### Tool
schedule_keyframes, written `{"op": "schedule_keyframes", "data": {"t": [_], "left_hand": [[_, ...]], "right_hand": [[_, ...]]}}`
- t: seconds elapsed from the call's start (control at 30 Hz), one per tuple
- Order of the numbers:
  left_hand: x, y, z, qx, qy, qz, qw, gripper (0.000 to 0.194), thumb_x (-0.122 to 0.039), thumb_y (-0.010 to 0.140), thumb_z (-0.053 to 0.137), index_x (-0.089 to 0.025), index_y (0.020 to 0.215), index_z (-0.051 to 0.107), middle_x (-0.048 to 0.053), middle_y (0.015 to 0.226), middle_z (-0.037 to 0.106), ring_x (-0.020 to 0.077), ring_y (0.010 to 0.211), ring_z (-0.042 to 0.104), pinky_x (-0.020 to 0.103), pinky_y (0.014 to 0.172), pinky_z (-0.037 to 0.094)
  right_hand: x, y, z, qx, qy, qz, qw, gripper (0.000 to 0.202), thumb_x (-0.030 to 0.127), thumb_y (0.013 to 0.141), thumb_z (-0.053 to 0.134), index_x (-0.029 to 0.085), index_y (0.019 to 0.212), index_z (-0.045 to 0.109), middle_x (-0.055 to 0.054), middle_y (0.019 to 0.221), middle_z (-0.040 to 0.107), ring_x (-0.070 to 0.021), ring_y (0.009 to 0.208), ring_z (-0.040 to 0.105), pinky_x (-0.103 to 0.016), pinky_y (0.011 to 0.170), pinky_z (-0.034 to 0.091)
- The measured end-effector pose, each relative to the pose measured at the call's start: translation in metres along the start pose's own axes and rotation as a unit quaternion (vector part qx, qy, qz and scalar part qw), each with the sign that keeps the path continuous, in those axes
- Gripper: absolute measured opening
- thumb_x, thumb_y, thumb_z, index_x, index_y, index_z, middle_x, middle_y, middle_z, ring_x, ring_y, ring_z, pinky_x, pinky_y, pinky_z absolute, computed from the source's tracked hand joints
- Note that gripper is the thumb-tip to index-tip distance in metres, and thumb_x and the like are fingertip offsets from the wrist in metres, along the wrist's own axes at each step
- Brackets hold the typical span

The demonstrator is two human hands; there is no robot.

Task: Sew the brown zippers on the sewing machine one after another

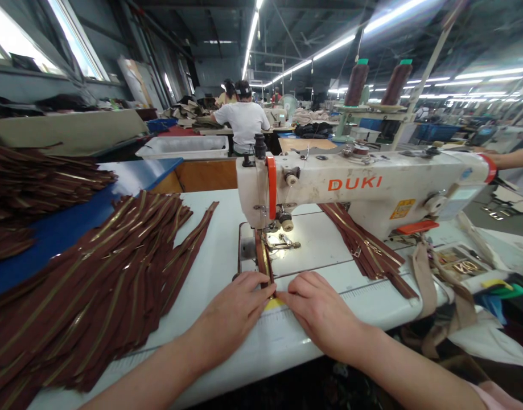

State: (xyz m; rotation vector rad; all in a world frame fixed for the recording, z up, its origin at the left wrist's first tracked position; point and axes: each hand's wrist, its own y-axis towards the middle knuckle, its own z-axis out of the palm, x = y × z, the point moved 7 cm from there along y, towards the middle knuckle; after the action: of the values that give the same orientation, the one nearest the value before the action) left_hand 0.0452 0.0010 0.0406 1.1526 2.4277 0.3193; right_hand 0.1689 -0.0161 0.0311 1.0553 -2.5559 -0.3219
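A brown zipper strip (264, 259) with gold teeth runs under the needle area of the white sewing machine (312, 185). Its near end lies between my hands. My left hand (235, 310) has its fingers pressed together on that end from the left. From the right, my right hand (318, 310) touches the same end with thumb and fingertips pinched. A large pile of brown zipper strips (111, 273) covers the table's left side. More zipper strips (363, 245), with metal pulls, lie right of the needle, partly beneath the machine arm.
A tray of small metal parts (461, 265) sits at the right, near hanging beige straps (425, 279). More strips (39, 188) lie on a blue surface at far left. Two thread cones (357, 84) stand behind the machine. A person in white (244, 119) sits ahead.
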Motion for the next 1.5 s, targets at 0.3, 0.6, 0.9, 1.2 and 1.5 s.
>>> {"op": "schedule_keyframes", "data": {"t": [0.3, 0.6, 0.9, 1.2, 1.5], "left_hand": [[-0.003, 0.0, -0.003, -0.008, 0.001, 0.002, 1.0, 0.03, -0.012, 0.091, 0.042, -0.019, 0.112, 0.062, 0.008, 0.106, 0.062, 0.0198, 0.1, 0.057, 0.037, 0.088, 0.052], [-0.006, 0.001, 0.002, -0.016, 0.041, 0.02, 0.999, 0.029, -0.013, 0.092, 0.04, -0.017, 0.11, 0.062, 0.009, 0.104, 0.063, 0.0209, 0.096, 0.058, 0.039, 0.085, 0.054], [-0.013, -0.009, -0.001, -0.03, 0.107, 0.027, 0.993, 0.03, -0.015, 0.094, 0.04, -0.018, 0.112, 0.063, 0.01, 0.113, 0.064, 0.0222, 0.103, 0.06, 0.04, 0.087, 0.054], [-0.015, -0.011, 0.004, 0.007, 0.164, 0.059, 0.985, 0.032, -0.013, 0.094, 0.036, -0.014, 0.115, 0.061, 0.011, 0.114, 0.064, 0.0223, 0.108, 0.057, 0.038, 0.091, 0.052], [-0.016, -0.009, 0.002, 0.005, 0.153, 0.051, 0.987, 0.034, -0.012, 0.094, 0.036, -0.016, 0.115, 0.062, 0.011, 0.113, 0.065, 0.0227, 0.108, 0.057, 0.039, 0.09, 0.052]], "right_hand": [[0.003, 0.005, -0.002, 0.023, -0.035, -0.016, 0.999, 0.023, 0.016, 0.094, 0.049, 0.018, 0.113, 0.061, -0.006, 0.088, 0.058, -0.0207, 0.088, 0.045, -0.034, 0.079, 0.038], [-0.005, 0.01, -0.005, 0.027, -0.049, -0.048, 0.997, 0.018, 0.012, 0.092, 0.049, 0.019, 0.101, 0.063, -0.004, 0.085, 0.057, -0.0201, 0.086, 0.044, -0.033, 0.077, 0.034], [-0.01, 0.01, -0.011, 0.008, 0.085, -0.056, 0.995, 0.027, 0.008, 0.09, 0.047, 0.021, 0.103, 0.067, -0.004, 0.086, 0.059, -0.0183, 0.086, 0.049, -0.032, 0.079, 0.041], [-0.046, 0.058, -0.001, -0.077, 0.094, 0.033, 0.992, 0.012, 0.015, 0.086, 0.06, 0.015, 0.092, 0.07, -0.008, 0.087, 0.064, -0.0191, 0.087, 0.055, -0.032, 0.08, 0.046], [-0.038, 0.062, 0.007, -0.062, 0.016, -0.009, 0.998, 0.01, 0.02, 0.087, 0.062, 0.016, 0.089, 0.071, -0.007, 0.082, 0.064, -0.0202, 0.083, 0.054, -0.031, 0.076, 0.045]]}}
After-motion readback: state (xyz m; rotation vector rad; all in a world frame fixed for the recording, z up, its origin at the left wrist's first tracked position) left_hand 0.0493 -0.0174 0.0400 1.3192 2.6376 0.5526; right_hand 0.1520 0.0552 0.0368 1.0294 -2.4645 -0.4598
